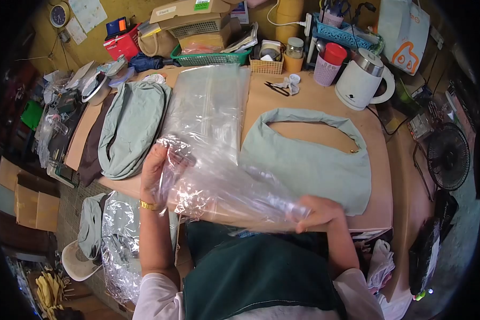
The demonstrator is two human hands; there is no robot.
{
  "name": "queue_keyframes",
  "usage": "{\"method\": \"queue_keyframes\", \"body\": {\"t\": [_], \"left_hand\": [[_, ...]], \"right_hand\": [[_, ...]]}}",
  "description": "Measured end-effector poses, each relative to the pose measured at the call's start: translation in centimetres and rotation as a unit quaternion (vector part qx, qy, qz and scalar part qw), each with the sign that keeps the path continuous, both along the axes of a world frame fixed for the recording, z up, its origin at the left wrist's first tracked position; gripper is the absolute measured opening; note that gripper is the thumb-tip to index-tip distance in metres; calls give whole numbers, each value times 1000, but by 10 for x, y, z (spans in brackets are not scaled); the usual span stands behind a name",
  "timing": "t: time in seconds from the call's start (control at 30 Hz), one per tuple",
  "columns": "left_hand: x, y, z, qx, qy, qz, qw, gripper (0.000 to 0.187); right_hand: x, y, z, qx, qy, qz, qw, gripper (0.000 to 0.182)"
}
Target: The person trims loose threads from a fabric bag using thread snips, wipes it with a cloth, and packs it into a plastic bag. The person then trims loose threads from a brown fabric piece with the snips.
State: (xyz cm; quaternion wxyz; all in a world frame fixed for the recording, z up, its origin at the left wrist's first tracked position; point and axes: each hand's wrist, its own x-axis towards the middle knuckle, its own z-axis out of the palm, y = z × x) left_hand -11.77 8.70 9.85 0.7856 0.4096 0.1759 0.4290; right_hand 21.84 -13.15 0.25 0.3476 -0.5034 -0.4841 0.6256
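Observation:
A clear plastic bag [224, 186] is stretched between my two hands above the table's front edge, partly blurred. My left hand [157, 165] grips its crumpled left end, with some fingers hidden by the plastic. My right hand [319, 212] pinches the opposite end, low on the right. Behind it, a stack of flat clear plastic bags [205, 101] lies on the table. To the right a pale green fabric bag [309, 160] lies flat with its strap looped at the back. Another pale green fabric piece [133, 128] lies folded on the left.
A white kettle [358, 80], a pink cup [326, 72] and black scissors [277, 88] are at the back right. Green basket [210, 58] at the back. Plastic-wrapped items [122, 240] lie lower left, beside a stool [80, 261]. A black fan [448, 156] stands right.

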Motion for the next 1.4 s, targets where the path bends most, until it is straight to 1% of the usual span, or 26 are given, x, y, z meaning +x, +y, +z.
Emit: {"method": "queue_keyframes", "body": {"t": [0.07,0.1,0.13,0.17,0.2,0.27,0.33,0.4,0.47,0.5,0.53,0.57,0.6,0.67,0.73,0.8,0.9,0.97,1.0,1.03,1.13,1.17,1.23,1.27,1.3,1.4], "left_hand": [[0,-3,1,-43,-55,21,997,31],[-6,0,-1,-38,-109,-85,990,34],[-13,4,-4,-33,-163,-190,968,38],[-21,2,-5,27,34,-184,982,38],[-29,1,-7,87,221,-205,949,39],[-11,20,-23,174,349,-442,808,46],[-31,46,-51,194,374,-396,816,42],[-38,41,-60,150,224,-200,942,36],[-19,25,-30,137,177,-76,972,28],[-12,19,-17,134,161,-33,977,26],[-10,17,-13,53,69,14,996,25],[-10,16,-10,-29,-25,61,997,26],[-11,16,-9,-29,-25,62,997,26],[-16,13,-6,-96,-187,-184,960,29],[-15,11,-3,-76,-235,-269,931,23],[-24,11,-3,100,51,-327,938,25],[-29,14,1,192,367,-424,806,22],[-34,14,-5,183,428,-429,774,18],[-31,8,0,216,320,-345,855,23],[-28,4,4,244,204,-250,914,33],[-17,-6,10,262,46,-135,954,49],[-22,-4,-1,248,6,-233,941,47],[-33,0,-21,202,-43,-424,882,46],[-28,-2,-1,275,64,-457,843,43],[-18,-3,15,400,195,-460,768,36],[-18,-8,16,484,160,-352,785,33]], "right_hand": [[2,7,3,96,-113,178,973,37],[2,-4,-16,126,55,-84,987,35],[8,-10,-27,122,141,-218,958,35],[12,-14,-34,141,217,-341,904,34],[22,-11,-37,244,306,-329,860,32],[37,-2,-49,345,388,-312,796,31],[52,13,-92,404,486,13,775,26],[37,7,-81,412,516,174,730,24],[-14,-13,-6,214,529,3,821,18],[-12,-11,4,213,530,3,821,18],[-5,-5,13,159,296,104,936,20],[1,0,18,94,36,198,975,25],[3,2,20,94,37,199,975,25],[6,3,20,87,170,238,952,30],[7,-29,14,45,336,56,939,34],[9,-42,16,71,325,-95,938,34],[15,-56,18,108,293,-318,895,33],[46,-47,7,180,265,-137,937,39],[61,-42,2,220,250,-49,942,43],[63,-39,9,99,129,39,986,57],[47,-26,25,266,-40,168,948,73],[28,-37,24,272,216,9,938,76],[36,-61,2,266,395,-103,873,77],[39,-74,-9,275,471,-151,824,77],[50,-88,-10,155,437,-261,847,75],[48,-58,32,316,221,-83,919,54]]}}
